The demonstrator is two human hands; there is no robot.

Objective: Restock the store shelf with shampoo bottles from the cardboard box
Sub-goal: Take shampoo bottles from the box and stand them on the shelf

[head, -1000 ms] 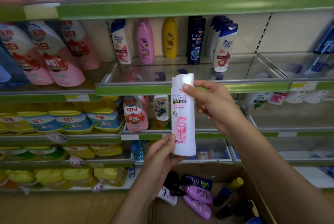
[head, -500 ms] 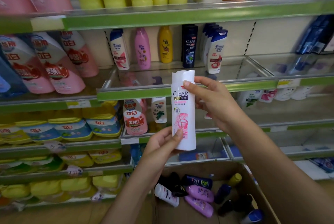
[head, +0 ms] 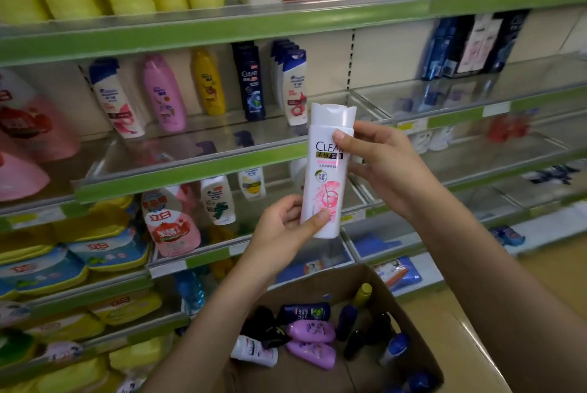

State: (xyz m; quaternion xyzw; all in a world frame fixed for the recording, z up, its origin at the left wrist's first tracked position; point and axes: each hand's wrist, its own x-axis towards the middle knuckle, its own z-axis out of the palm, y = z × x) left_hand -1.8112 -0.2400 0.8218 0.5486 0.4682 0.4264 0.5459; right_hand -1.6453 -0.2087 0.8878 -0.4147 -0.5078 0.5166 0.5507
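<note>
A store aisle with green-edged glass shelves (head: 190, 167). Both hands hold one white Clear shampoo bottle (head: 327, 170) upright before the shelf: left hand (head: 286, 227) pinching its base, right hand (head: 378, 160) gripping its top. Below, a cardboard box (head: 413, 322) holds roughly a dozen bottles.

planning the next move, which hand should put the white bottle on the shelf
Probably the right hand: it grips the white bottle high, near the cap, level with the shelf edge. The left hand only pinches the base, lower down.
</note>
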